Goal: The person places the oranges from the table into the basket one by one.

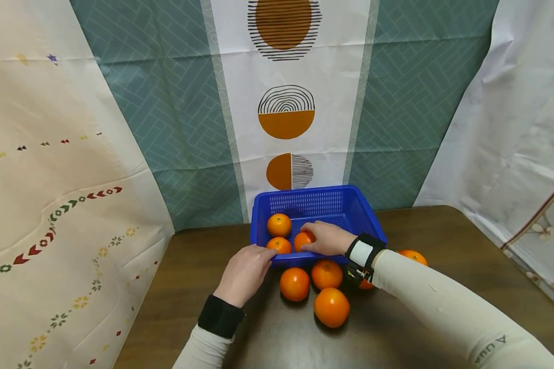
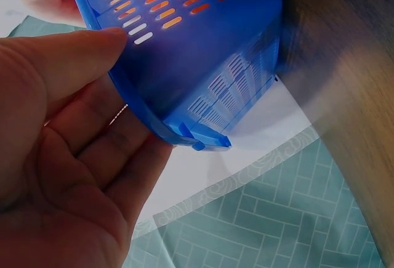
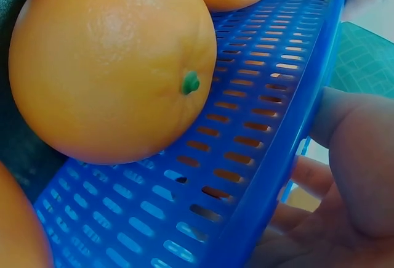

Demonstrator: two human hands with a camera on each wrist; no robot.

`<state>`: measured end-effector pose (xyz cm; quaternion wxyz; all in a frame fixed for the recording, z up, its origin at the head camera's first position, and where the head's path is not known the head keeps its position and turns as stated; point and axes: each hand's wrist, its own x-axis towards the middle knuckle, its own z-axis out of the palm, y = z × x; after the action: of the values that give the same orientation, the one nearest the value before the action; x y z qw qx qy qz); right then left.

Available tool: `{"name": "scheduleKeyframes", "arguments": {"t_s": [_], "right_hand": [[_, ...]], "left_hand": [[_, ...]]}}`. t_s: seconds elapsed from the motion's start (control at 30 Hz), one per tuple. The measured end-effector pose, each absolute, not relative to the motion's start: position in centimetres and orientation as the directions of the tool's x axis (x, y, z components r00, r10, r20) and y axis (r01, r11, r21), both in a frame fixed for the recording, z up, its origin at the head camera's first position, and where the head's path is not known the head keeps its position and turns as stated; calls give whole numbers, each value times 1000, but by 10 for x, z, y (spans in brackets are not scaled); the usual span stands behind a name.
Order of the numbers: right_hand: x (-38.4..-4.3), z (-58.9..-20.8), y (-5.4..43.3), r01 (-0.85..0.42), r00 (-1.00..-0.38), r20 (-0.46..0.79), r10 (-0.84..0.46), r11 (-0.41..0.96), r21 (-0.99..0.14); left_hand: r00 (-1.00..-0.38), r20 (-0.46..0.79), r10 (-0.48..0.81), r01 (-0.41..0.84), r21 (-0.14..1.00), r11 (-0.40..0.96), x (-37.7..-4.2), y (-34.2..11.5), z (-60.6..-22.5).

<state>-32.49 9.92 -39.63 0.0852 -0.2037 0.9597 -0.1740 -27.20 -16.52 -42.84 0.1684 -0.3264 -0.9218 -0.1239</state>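
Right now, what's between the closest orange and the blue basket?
The head view shows another orange between the closest orange and the blue basket.

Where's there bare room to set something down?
The table is bare left of the left hand, up to the patterned cloth, and right of the orange beyond the right sleeve. Inside the basket, there's room behind the right hand. Oranges crowd the table just before the basket.
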Motion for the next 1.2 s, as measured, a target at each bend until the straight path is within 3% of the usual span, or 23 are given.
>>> {"name": "scheduleKeyframes", "arguments": {"t_s": [0.33,1.2], "right_hand": [[-325,-404,99,-363,-878,-166,-449,850,-383],[-322,-397,98,-365,-878,-158,-451,846,-389]], "left_hand": [[-709,412,572,659,100,745,-271,-167,-431],[-717,395,575,653,91,752,-273,-167,-427]]}}
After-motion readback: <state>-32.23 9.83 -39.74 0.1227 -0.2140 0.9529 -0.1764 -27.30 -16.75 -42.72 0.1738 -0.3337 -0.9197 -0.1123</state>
